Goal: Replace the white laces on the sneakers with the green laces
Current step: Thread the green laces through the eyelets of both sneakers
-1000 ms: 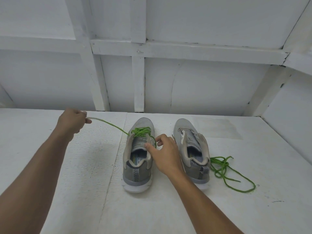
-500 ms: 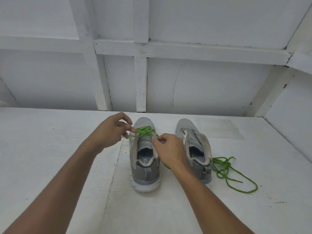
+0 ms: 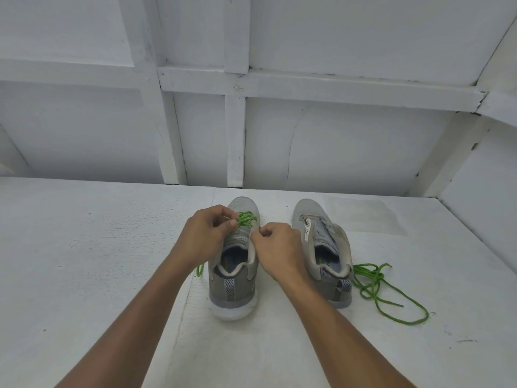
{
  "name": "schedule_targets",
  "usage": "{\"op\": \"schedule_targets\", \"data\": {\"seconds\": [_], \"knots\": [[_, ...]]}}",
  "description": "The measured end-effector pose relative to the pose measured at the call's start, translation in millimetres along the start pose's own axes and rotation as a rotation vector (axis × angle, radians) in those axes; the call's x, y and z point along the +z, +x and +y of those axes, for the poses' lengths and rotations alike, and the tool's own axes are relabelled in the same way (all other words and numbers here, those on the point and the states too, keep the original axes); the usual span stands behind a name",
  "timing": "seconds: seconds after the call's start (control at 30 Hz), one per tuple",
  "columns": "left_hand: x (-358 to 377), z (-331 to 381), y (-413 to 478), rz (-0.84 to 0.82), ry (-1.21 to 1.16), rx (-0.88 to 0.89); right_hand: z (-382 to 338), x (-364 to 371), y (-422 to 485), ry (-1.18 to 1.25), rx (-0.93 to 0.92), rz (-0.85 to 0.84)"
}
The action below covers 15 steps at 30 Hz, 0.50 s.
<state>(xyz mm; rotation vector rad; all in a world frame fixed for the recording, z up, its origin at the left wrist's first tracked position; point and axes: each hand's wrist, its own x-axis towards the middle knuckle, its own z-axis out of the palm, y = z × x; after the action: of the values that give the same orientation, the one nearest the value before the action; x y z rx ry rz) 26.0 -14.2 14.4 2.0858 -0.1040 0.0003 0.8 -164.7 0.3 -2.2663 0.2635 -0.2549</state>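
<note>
The two grey sneakers stand side by side in the middle of the table (image 3: 84,247), toes pointing away. The left sneaker (image 3: 233,287) carries a threaded green lace (image 3: 246,218) across its far eyelets only. One tail of that lace shows on the table at the near left, just under the left forearm. The right sneaker (image 3: 327,247) shows no lace through its eyelets. A loose green lace (image 3: 372,278) lies in a slack tangle just to its right.

The lace looks thin, light and limp, so it will likely sag and twist when let go. It is probably best held close to its tip, where it is stiff enough to push through an eyelet. The sneaker is light with a soft upper and may slide or fold under a pull, so it needs steadying at the eyelet edge or the collar.

The left hand (image 3: 207,236) is curled, thumb and forefinger pinching the threaded green lace at the left side of the eyelet rows. The right hand (image 3: 277,247) is also curled tight, its thumb and forefinger pinched together at the right eyelet edge of the left sneaker. Whether a lace end sits inside that pinch I cannot tell. The two hands are close together over the tongue, not touching.
</note>
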Motion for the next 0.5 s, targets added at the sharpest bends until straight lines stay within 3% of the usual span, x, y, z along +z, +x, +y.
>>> {"op": "schedule_targets", "data": {"seconds": [0.5], "knots": [[10, 8, 5, 0.059, 0.214, 0.069, 1, -8, 5, 0.075, 0.014, -0.119]]}}
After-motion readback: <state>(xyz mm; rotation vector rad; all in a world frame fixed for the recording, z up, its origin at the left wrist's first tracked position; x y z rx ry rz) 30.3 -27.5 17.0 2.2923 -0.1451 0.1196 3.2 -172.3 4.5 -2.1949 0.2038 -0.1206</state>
